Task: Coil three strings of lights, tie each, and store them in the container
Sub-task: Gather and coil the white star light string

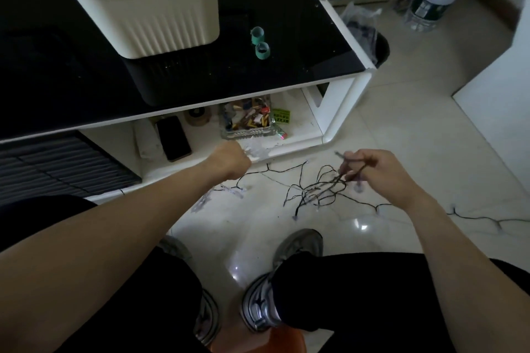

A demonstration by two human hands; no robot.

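Over pale floor tiles (401,123), right hand (381,172) pinches dangling light string (318,189); left hand (232,162) grips its far stretch.

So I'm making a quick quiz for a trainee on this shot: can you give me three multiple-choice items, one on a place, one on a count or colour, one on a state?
1. Where does the storage box stand?
A. on the dark tabletop
B. on the floor
C. on the lower shelf

2. How many small green tape rolls lie beside the box?
A. one
B. two
C. four

3. What is the right hand doing?
A. resting open on a knee
B. gripping a bunch of light string
C. lifting the box lid

Answers:
1 A: the box sits on the black table.
2 B: one green roll and a second lie to its right.
3 B: the fingers are curled round gathered loops of the light string, the rest trailing on the floor.
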